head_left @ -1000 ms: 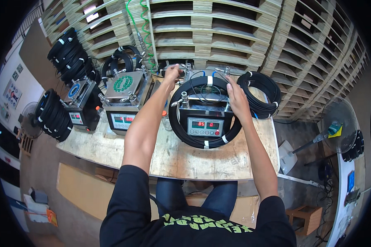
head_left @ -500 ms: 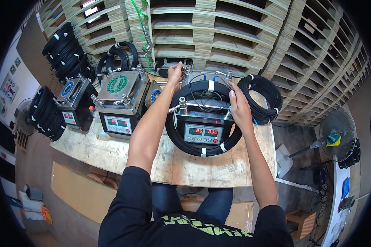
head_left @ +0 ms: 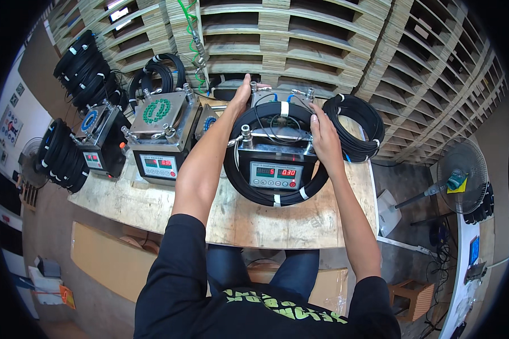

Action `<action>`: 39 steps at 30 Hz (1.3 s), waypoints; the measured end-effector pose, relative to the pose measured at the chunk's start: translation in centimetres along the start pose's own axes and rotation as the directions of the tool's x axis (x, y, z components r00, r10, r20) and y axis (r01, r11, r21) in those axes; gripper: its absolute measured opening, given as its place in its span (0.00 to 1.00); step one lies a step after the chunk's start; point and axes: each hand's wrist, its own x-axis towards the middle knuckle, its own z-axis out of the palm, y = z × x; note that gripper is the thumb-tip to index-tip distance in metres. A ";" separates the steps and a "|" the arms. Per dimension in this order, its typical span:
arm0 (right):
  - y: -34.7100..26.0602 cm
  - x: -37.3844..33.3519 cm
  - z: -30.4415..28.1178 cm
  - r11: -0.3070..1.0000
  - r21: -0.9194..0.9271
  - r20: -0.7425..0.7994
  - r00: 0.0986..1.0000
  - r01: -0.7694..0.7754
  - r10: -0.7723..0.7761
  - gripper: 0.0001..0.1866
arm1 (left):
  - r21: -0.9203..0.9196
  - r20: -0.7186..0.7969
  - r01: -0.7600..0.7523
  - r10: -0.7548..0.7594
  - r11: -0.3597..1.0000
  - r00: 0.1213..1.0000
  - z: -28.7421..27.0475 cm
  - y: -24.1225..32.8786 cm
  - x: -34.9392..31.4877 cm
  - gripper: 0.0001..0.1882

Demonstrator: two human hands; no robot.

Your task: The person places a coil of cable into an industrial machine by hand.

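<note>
A black cable coil (head_left: 237, 175), bound with white ties, leans around the front of a metal bench machine with a red-lit display (head_left: 276, 175). Its two blue-ended leads (head_left: 275, 98) run to the top of the machine. My left hand (head_left: 242, 94) is at the machine's back left corner, beside a clamp lever (head_left: 262, 87), its visible fingers stretched out and partly edge-on. Whether it touches the lever I cannot tell. My right hand (head_left: 324, 135) lies with straight fingers along the coil's upper right side, not wrapped round it.
Left of my left arm stand a similar machine with a green ring of connectors (head_left: 156, 111) and a smaller one with a blue ring (head_left: 89, 121). Another black coil (head_left: 356, 127) lies right of my right hand. Stacked pallets (head_left: 300, 42) rise behind the wooden table (head_left: 254, 231).
My left hand has gone from curled at the lever to stretched fingers. My right hand stays by the coil. The view has shifted slightly, and digits on the displays have changed.
</note>
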 end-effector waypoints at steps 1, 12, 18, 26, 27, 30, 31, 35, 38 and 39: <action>-0.2 0.0 -0.3 1.000 0.013 0.018 0.999 -0.028 0.027 0.20 | 0.013 -0.019 -0.046 0.046 0.999 0.999 0.1 0.1 -0.2 0.47; -0.3 -0.2 -0.5 0.981 0.177 -0.142 0.985 -0.073 0.099 0.17 | 0.400 -0.203 -0.265 0.367 0.878 0.908 1.3 0.9 -14.9 0.34; 1.1 -1.5 0.3 0.989 0.148 -0.287 0.957 -0.007 0.049 0.17 | 0.709 -0.022 -0.468 0.679 0.528 0.733 2.6 -0.8 -24.3 0.17; 0.8 -3.3 0.7 0.987 0.159 -0.295 0.953 -0.018 0.064 0.18 | 0.834 0.114 -0.456 0.714 0.309 0.691 2.4 -0.2 -25.3 0.12; 1.1 -3.4 0.6 0.990 0.142 -0.306 0.950 -0.018 0.061 0.17 | 0.832 0.117 -0.462 0.717 0.307 0.687 2.4 -0.2 -25.1 0.12; 0.8 -3.9 0.7 0.992 0.125 -0.309 0.949 -0.030 0.067 0.17 | 0.816 0.127 -0.496 0.745 0.297 0.655 2.3 -0.5 -25.0 0.12; 0.3 -4.2 0.7 0.988 0.135 -0.284 0.953 -0.069 0.105 0.17 | 0.831 0.050 -0.428 0.719 0.354 0.693 2.8 -0.6 -25.8 0.13; -0.1 -4.5 0.3 0.981 0.163 -0.275 0.950 -0.103 0.146 0.17 | 0.847 -0.028 -0.336 0.666 0.411 0.745 3.5 -0.5 -26.1 0.16; 0.7 -4.5 1.0 0.989 0.145 -0.355 0.933 -0.003 0.055 0.16 | 0.806 -0.072 -0.358 0.677 0.472 0.733 3.9 -1.0 -25.9 0.18; 1.0 -4.5 1.2 0.990 0.139 -0.386 0.922 0.038 0.019 0.16 | 0.799 -0.080 -0.377 0.704 0.468 0.705 3.6 -1.6 -25.5 0.19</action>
